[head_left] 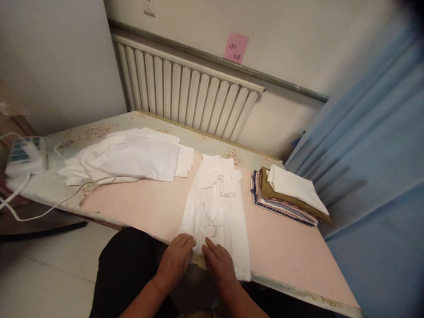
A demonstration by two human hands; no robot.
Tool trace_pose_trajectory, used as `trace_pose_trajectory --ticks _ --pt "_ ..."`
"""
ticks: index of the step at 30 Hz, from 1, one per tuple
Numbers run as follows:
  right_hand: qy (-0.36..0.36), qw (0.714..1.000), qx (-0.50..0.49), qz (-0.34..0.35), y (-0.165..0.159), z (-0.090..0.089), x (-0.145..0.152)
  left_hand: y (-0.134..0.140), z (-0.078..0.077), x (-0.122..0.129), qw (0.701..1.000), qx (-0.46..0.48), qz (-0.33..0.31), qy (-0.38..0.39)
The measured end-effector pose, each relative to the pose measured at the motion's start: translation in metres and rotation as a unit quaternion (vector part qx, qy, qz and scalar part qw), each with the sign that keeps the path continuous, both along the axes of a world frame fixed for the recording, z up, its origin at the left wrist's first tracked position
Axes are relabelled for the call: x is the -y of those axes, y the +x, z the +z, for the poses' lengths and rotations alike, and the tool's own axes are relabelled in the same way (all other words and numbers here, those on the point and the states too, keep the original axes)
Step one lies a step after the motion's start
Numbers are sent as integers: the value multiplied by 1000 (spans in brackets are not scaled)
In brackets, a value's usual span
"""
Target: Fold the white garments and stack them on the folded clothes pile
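Observation:
A white garment with gathered ties on its front lies lengthwise over the pink-covered table, its lower end reaching the near edge. My left hand is closed at the garment's near left edge, its fingertips pinching the fabric. Just to the right, my right hand grips the same lower end between thumb and fingers, with the index finger pointing forward along the cloth. A small gap separates the two hands. The fabric under my fingertips is partly hidden.
Left of the garment lies a loose heap of white clothes. A folded stack of clothes sits at the right, beside a blue curtain. A white power strip with cables rests at the far left. A radiator stands behind the table.

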State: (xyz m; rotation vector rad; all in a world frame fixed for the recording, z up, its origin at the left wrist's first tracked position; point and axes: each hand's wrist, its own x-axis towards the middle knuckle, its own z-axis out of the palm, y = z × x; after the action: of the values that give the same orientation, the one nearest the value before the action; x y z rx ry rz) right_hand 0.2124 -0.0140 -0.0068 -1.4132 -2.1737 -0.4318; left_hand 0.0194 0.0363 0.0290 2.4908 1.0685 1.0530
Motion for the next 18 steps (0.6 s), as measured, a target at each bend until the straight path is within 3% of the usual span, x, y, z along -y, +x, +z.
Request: trace_pose_trajectory --ticks 18 --pt "-28 1000 3 -8 -1 1 1 4 0 4 995 -98 -4 11"
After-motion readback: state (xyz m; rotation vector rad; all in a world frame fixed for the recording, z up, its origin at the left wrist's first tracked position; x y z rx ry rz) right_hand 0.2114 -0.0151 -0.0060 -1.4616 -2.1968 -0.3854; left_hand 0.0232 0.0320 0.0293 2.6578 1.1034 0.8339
